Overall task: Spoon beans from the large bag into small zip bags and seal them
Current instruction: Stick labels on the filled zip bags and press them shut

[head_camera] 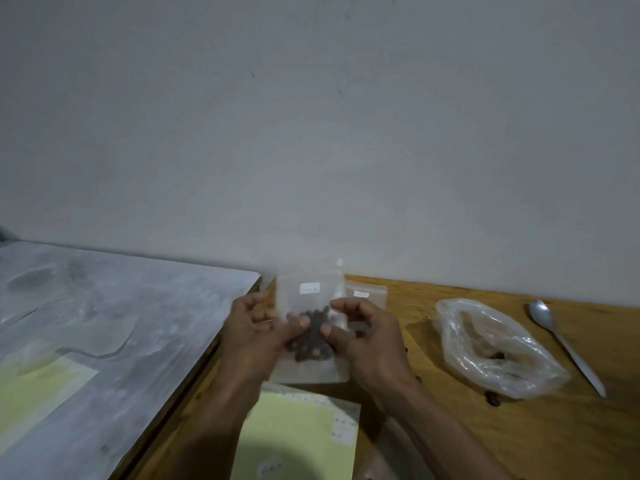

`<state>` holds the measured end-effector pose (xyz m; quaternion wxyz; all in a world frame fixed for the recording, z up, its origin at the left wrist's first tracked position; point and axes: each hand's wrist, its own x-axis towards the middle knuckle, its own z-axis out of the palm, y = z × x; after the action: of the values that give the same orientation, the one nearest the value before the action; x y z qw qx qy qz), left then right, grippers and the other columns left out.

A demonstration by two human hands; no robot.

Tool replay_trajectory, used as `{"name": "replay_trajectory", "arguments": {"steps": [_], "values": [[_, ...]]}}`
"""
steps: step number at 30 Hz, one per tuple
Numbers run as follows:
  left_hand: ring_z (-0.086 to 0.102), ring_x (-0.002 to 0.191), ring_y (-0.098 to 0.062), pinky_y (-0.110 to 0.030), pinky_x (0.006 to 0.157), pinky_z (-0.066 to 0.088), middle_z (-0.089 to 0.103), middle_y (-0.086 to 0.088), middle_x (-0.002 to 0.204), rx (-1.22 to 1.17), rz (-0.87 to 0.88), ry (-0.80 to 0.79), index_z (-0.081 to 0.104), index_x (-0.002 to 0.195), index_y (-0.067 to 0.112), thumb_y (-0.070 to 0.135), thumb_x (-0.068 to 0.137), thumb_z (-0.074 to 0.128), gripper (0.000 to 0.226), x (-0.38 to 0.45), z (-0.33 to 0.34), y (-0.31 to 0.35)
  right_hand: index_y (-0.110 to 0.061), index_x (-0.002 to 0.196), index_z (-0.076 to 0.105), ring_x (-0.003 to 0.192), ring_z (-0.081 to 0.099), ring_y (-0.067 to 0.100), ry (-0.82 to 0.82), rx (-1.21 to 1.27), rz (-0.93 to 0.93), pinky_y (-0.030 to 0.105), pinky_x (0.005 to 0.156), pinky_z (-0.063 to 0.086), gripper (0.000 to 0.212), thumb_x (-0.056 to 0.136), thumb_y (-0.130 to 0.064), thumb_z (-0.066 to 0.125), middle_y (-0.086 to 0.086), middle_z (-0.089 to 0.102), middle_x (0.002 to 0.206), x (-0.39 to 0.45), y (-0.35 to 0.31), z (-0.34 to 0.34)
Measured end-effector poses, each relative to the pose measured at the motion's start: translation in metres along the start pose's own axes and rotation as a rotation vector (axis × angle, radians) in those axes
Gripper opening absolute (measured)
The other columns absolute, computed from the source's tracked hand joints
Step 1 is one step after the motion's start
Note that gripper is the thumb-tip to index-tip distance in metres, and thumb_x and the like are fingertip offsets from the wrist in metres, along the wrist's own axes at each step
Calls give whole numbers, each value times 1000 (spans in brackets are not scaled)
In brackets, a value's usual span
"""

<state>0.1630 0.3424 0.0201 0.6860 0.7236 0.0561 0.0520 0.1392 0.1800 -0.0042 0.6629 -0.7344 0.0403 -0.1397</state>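
Observation:
A small clear zip bag (310, 299) with dark brown beans in its lower half is held upright above the wooden table (519, 438). My left hand (258, 332) grips its left side and my right hand (363, 336) grips its right side, thumbs in front on the plastic. The large crumpled plastic bag (491, 348) lies open to the right with a few beans left inside. A metal spoon (562, 342) lies on the table to the right of the large bag. Another small zip bag (367, 294) lies flat behind my right hand.
A grey marbled surface (104, 323) fills the left side, with a pale yellow sheet (31, 393) on it. A stack of small bags on a yellow sheet (298, 431) lies below my hands. Loose beans (491, 398) lie near the large bag. A plain wall stands behind.

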Motion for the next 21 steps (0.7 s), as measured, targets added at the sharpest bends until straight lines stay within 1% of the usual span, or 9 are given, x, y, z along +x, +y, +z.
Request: {"name": "replay_trajectory", "arguments": {"steps": [2,4,6,8,10,13,17,19,21], "values": [[65,98,-12,-27,68,58,64,2,114,166,52,-97,55,124,23,18,66,93,70,7,17,-7,-32,102,68,100,66,15,117,7,32,36,73,63,28,81,-18,82,-8,68,108,16,4,-7],[60,106,-9,-32,82,59,62,6,122,328,159,-129,59,129,22,25,69,92,68,15,37,-11,-31,106,67,97,65,14,208,-105,45,34,75,62,30,82,-21,81,-8,66,107,30,7,-16],[58,114,-12,-34,94,56,62,4,128,445,254,-130,60,133,19,28,72,90,68,26,57,-14,-25,115,67,94,63,12,264,-240,45,29,76,58,33,84,-23,79,-8,65,105,43,9,-24],[57,122,-17,-28,97,50,60,0,134,521,289,-147,59,134,16,27,73,89,69,38,73,-17,-21,119,67,96,63,14,288,-363,61,30,79,57,35,86,-26,77,-6,65,106,55,12,-28],[56,124,-19,-24,94,47,59,-3,136,598,287,-166,58,136,15,27,76,87,68,48,85,-19,-24,118,67,98,64,15,295,-475,91,35,81,58,35,85,-31,76,-5,68,110,66,21,-30],[52,125,-21,-36,101,47,60,-3,134,808,305,-173,60,135,16,38,80,81,63,55,96,-24,-28,116,67,106,61,18,266,-633,148,40,84,57,36,82,-37,76,-3,67,116,77,36,-32],[35,137,-22,-42,113,25,45,0,146,1088,287,-216,55,137,24,48,89,67,55,55,102,-29,-28,122,64,122,45,24,124,-837,165,38,98,45,37,88,-43,67,3,52,129,75,44,-37],[32,139,-22,-44,114,22,44,1,146,1070,298,-195,55,136,25,48,90,65,53,52,100,-30,-26,122,65,122,45,23,143,-807,130,37,98,42,34,91,-41,64,4,50,131,70,43,-41],[37,136,-20,-43,114,25,51,3,140,959,327,-163,58,131,26,48,89,66,48,43,95,-29,-26,116,68,117,51,21,162,-748,81,36,95,47,28,92,-39,65,3,54,127,60,37,-46]]}}
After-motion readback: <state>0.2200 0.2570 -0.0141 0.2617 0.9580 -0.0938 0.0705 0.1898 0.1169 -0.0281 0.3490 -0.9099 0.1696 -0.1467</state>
